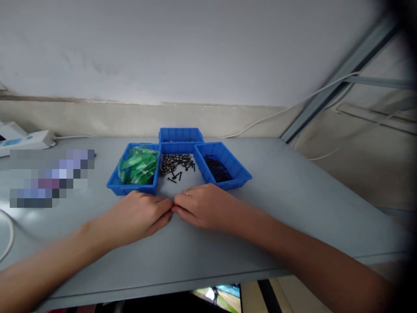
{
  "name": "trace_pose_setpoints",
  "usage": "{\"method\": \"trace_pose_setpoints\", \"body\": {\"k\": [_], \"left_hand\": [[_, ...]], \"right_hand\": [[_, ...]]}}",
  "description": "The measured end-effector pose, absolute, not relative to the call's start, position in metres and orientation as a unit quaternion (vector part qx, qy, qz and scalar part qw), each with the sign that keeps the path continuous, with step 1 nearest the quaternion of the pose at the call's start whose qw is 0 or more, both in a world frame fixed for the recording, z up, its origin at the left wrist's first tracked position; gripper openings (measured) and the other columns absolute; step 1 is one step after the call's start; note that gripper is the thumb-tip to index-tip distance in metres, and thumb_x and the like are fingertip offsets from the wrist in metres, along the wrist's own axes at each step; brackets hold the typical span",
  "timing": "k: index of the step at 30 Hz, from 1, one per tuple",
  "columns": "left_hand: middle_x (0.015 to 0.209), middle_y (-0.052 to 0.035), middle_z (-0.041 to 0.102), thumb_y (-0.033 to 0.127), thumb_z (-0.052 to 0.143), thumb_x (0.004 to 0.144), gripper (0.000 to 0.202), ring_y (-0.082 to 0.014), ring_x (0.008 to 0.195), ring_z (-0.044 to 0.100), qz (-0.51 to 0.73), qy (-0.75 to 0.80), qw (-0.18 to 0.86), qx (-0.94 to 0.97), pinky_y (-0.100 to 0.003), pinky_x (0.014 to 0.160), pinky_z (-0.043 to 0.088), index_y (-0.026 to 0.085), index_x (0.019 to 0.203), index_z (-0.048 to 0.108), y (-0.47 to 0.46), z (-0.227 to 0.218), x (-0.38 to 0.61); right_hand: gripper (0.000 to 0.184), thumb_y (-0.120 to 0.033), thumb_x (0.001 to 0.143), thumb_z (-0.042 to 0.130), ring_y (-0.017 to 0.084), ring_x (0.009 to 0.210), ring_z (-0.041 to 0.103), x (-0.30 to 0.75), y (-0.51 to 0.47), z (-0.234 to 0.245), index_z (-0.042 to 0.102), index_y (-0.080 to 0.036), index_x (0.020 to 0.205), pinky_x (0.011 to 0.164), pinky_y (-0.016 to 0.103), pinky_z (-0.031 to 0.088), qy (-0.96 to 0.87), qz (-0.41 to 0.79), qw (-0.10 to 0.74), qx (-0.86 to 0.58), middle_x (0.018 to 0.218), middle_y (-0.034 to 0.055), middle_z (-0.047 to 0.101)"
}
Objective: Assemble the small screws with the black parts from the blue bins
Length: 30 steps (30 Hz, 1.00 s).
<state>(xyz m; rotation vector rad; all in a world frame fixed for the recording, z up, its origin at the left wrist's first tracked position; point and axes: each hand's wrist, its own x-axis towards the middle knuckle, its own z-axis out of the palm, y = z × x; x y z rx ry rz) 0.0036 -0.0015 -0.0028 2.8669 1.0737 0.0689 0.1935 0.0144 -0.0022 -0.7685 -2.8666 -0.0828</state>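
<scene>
My left hand (138, 217) and my right hand (203, 206) rest on the grey table (293, 195), fingertips meeting in a pinch just in front of a loose pile of small dark screws (176, 166). What the pinched fingers hold, if anything, is hidden. My right hand wears a ring. A blue tray (130, 188) of green plastic bags (139, 164) stands to the left of the pile. A second blue tray (239, 174) with dark small parts stands to the right. A third blue tray (180, 134) sits behind the pile.
A white power strip (24, 141) lies at the table's far left, beside a blurred-out patch. A white cable (293, 106) runs along the wall to a grey metal frame (342, 69) on the right. The table's front edge is close below my forearms.
</scene>
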Motion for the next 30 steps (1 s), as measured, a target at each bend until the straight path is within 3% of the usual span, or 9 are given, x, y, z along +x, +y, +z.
{"method": "trace_pose_setpoints", "body": {"k": [30], "left_hand": [[0.064, -0.0005, 0.06, 0.023, 0.034, 0.088, 0.026, -0.0119, 0.055, 0.056, 0.05, 0.333, 0.031, 0.941, -0.024, 0.05, 0.034, 0.016, 0.074, 0.055, -0.0011, -0.0037, 0.0027]], "right_hand": [[0.023, -0.026, 0.086, 0.035, 0.013, 0.06, 0.051, 0.1923, 0.0119, 0.0019, 0.054, -0.019, 0.075, 0.052, 0.026, 0.029, -0.957, -0.01, 0.06, -0.282, 0.067, 0.0017, 0.059]]}}
